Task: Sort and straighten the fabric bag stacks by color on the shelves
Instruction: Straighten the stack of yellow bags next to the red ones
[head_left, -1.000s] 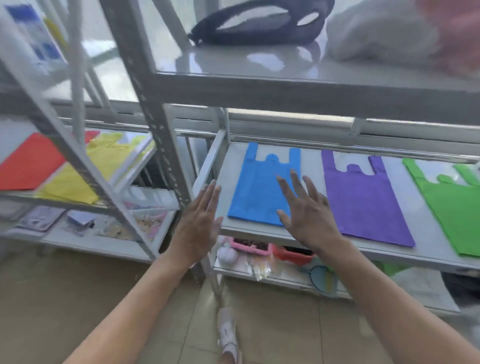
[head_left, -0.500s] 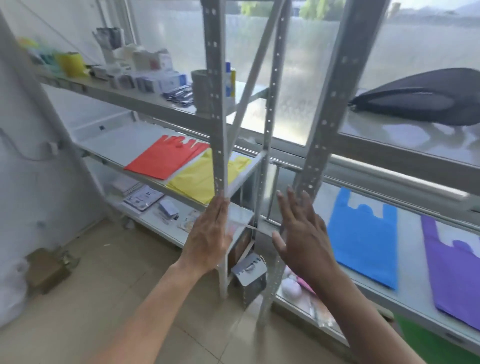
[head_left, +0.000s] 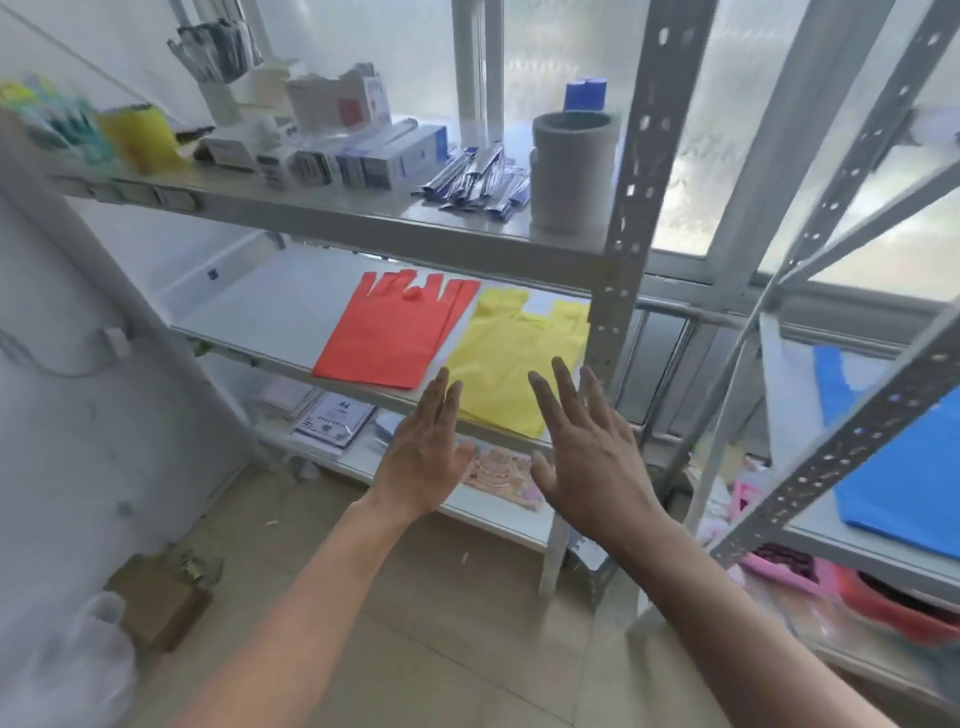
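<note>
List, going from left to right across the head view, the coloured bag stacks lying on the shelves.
red bag stack → yellow bag stack → blue bag stack

The flat blue fabric bag (head_left: 909, 483) ran off the right edge; a grey perforated upright (head_left: 621, 249) hid the right corner of the yellow fabric bag (head_left: 509, 364).

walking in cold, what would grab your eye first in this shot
The red fabric bag stack and the yellow fabric bag stack beside it stand out on the middle board of the left grey metal shelf. The person's left hand and right hand, both open and empty, reach toward the yellow stack, and a bright blue fabric bag lies on the shelf at far right.
</note>
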